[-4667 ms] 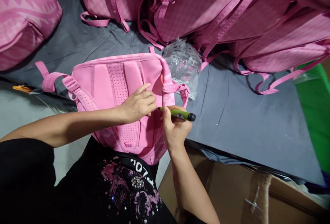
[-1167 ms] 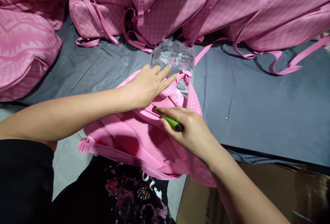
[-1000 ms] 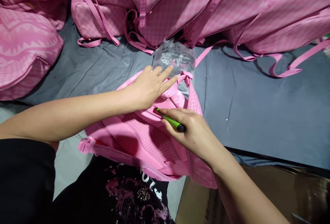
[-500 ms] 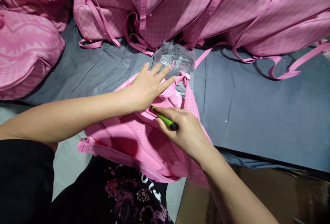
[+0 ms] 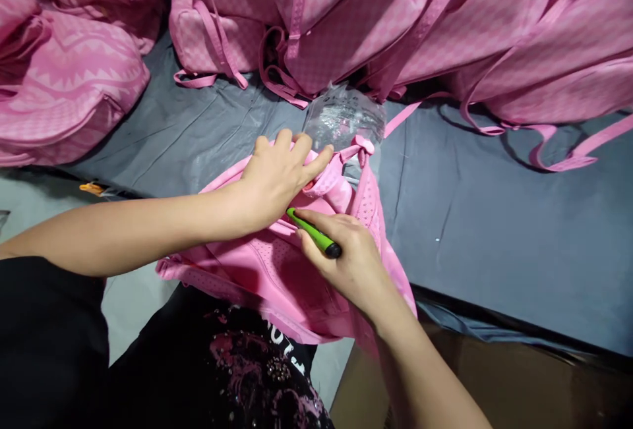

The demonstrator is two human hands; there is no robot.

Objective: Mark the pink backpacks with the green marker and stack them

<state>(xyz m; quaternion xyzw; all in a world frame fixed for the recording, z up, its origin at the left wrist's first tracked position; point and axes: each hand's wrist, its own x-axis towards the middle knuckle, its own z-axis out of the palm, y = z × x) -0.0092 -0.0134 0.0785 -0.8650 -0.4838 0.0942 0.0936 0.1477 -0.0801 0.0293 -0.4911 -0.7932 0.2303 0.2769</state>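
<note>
A pink backpack (image 5: 297,284) lies over the front edge of the grey-covered table, its padded, dotted back panel and straps facing me. My left hand (image 5: 271,182) rests on its upper part, with the fingers bent over the fabric and the thumb pointing right; the fingertips are partly hidden. In my right hand (image 5: 349,251) is a slim green marker-like tool (image 5: 316,232) with a black end, closed between thumb and fingers. The tool's far tip touches or nearly touches the bag beside my left wrist. A clear plastic bag (image 5: 341,119) lies just beyond the backpack.
Several pink checked backpacks (image 5: 346,27) line the back of the grey table cover (image 5: 494,231), with loose straps trailing forward. Another patterned pink bag (image 5: 74,86) sits at the left. Something brown (image 5: 484,376) is below the table's front edge.
My left hand's fingers have gone from spread flat to bent over the backpack. The camera view has shifted slightly left. My right hand keeps hold of the green tool in nearly the same place.
</note>
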